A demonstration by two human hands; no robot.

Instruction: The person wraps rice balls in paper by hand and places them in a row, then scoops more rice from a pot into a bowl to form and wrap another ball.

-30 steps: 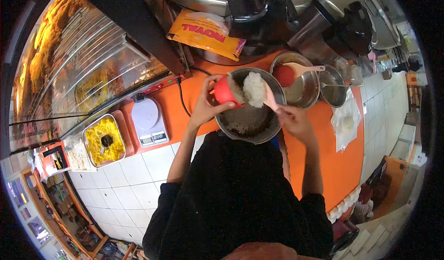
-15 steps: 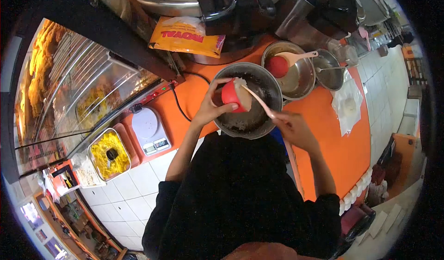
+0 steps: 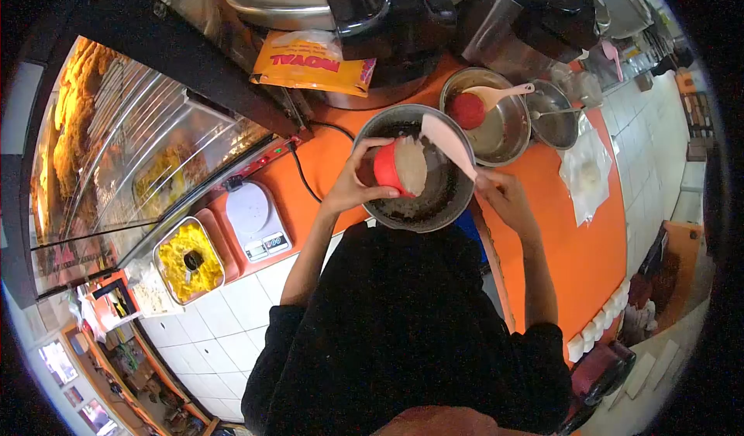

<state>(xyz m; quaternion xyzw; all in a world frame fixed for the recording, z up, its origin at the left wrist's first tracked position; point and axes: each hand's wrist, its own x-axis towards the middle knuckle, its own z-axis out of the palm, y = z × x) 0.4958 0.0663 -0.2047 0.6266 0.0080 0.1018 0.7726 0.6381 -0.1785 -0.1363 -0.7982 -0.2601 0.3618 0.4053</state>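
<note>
My left hand [image 3: 353,182] is wrapped round a small red cup [image 3: 386,168], tilted over the metal pot [image 3: 411,224]. Pale, lumpy food [image 3: 411,166], which looks like cooked rice, fills the cup to its rim. In my right hand [image 3: 505,202] is the handle of a pale pink rice paddle [image 3: 448,142]. Its flat blade lies over the right part of the pot, apart from the cup. Dark residue and pale bits cling to the inside of the pot.
Right of the pot, a steel pot [image 3: 496,148] holds a red cup [image 3: 466,110] and a white paddle [image 3: 508,93]. A kitchen scale [image 3: 252,211] and a tray of yellow food [image 3: 188,259] are at left. A yellow packet [image 3: 310,64] lies behind, near a glass display case [image 3: 155,149].
The paddle has moved right, away from the food in the cup, and its blade now shows flat. The left hand and red cup have barely moved.
</note>
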